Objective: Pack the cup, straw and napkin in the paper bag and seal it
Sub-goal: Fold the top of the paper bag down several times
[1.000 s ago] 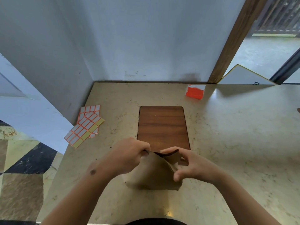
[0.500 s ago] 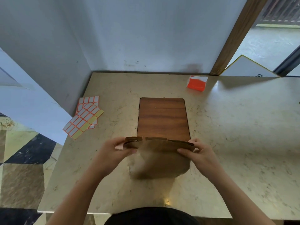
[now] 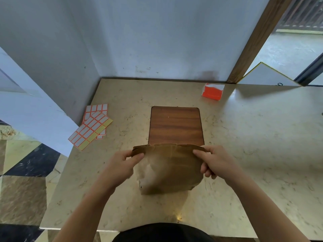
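Head view — paper bag [image 3: 172,169] mouth now flattened shut; left hand [image 3: 122,165], right hand [image 3: 214,161] fingers pinching folded top.

paper bag [image 3: 172,170]: brown kraft paper, matt, creased | table [image 3: 244,137]: beige veined stone, polished, glossy glare at upper right | board [image 3: 175,126]: wood-grain, smooth satin | label sheets [image 3: 92,127], left of frame: white paper, slight sheen | wall [image 3: 157,35]: matt paint, scuffed

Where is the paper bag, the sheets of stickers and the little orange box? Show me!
paper bag [image 3: 172,170], head view, on the middle of its brown front.
sticker sheets [image 3: 91,129], head view, on the top sheet's white labels.
orange box [image 3: 212,93], head view, on its orange front face.
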